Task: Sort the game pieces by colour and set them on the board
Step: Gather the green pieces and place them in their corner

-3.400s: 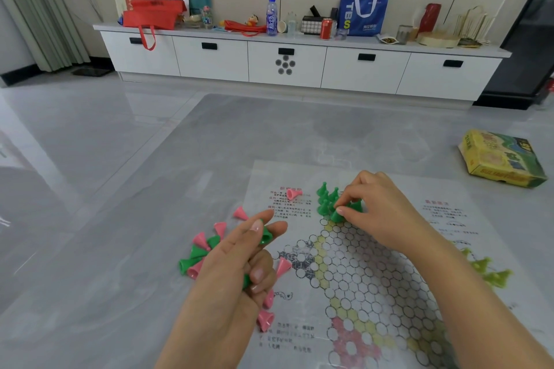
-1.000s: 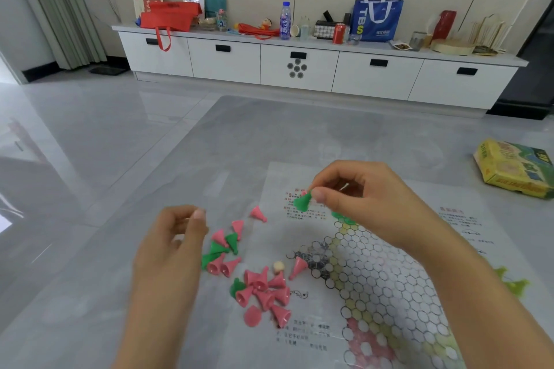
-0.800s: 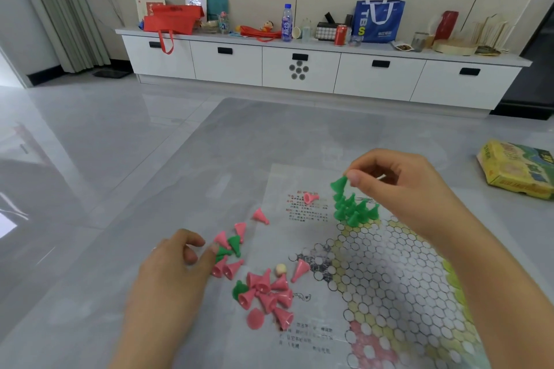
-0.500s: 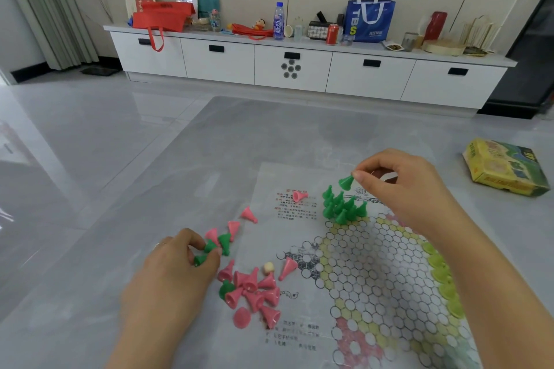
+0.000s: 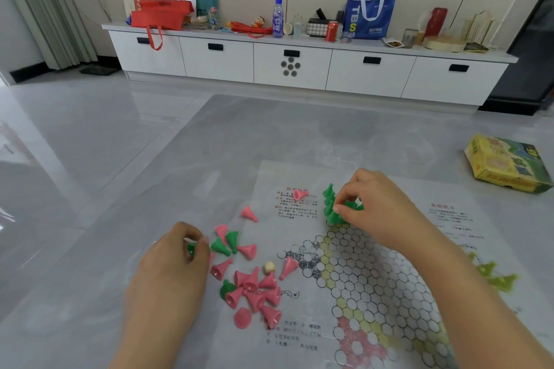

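Observation:
A paper game board (image 5: 374, 284) with a hexagon grid lies on the grey table. At its far corner stand several green cone pieces (image 5: 331, 207) in a cluster. My right hand (image 5: 374, 210) pinches a green piece down among them. Left of the board lies a loose heap of pink pieces (image 5: 254, 287) with a few green ones (image 5: 224, 244) mixed in. My left hand (image 5: 174, 260) pinches a green piece (image 5: 191, 248) at the heap's left edge. Single pink pieces (image 5: 299, 195) lie on the board's printed text. Yellow-green pieces (image 5: 497, 277) stand at the board's right side.
A yellow game box (image 5: 506, 163) lies at the table's right edge. Beyond the table is a grey tiled floor and a white low cabinet (image 5: 290, 66) carrying bags, a bottle and a can. A small cream ball (image 5: 269, 266) sits among the pink pieces.
My right hand has come down from above the green cluster and now holds its piece among the cones. My left hand stays at the heap's left edge with a green piece pinched.

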A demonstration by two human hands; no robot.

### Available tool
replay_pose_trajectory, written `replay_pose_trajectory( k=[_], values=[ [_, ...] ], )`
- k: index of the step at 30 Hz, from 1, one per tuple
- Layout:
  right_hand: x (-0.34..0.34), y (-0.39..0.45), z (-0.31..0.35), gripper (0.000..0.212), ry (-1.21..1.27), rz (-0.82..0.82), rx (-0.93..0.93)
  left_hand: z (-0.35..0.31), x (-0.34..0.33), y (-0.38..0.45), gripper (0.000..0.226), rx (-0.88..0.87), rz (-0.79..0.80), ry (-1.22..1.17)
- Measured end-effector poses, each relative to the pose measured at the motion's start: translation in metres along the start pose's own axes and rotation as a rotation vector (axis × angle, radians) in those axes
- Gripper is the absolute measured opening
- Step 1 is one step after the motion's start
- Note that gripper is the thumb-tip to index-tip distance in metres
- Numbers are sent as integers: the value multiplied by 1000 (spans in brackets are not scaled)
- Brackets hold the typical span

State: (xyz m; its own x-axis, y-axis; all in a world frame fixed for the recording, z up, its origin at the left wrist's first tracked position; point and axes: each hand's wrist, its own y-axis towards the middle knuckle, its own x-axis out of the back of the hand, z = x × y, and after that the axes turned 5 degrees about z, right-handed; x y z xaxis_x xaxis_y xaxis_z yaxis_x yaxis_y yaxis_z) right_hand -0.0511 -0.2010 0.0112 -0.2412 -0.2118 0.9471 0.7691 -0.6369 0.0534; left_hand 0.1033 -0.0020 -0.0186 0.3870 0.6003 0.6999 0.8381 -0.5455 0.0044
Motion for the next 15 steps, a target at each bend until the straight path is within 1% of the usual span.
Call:
replay_pose_trajectory(
  k=[1, 6, 11, 15],
  values=[
    [-1, 0, 0, 15, -7, -2, -4, 0, 0, 0, 10, -19, 0, -5],
    [-4, 1, 2, 16, -18, 7, -11, 1, -5, -1, 22, -120, 77, 19],
    [-6, 1, 2, 17, -30, 6, -7, 4, -7, 3, 20, -111, 77, 22],
    [-7, 1, 2, 17, -26, -7, 2, 1, -7, 1, 29, -113, 82, 21]
  ],
)
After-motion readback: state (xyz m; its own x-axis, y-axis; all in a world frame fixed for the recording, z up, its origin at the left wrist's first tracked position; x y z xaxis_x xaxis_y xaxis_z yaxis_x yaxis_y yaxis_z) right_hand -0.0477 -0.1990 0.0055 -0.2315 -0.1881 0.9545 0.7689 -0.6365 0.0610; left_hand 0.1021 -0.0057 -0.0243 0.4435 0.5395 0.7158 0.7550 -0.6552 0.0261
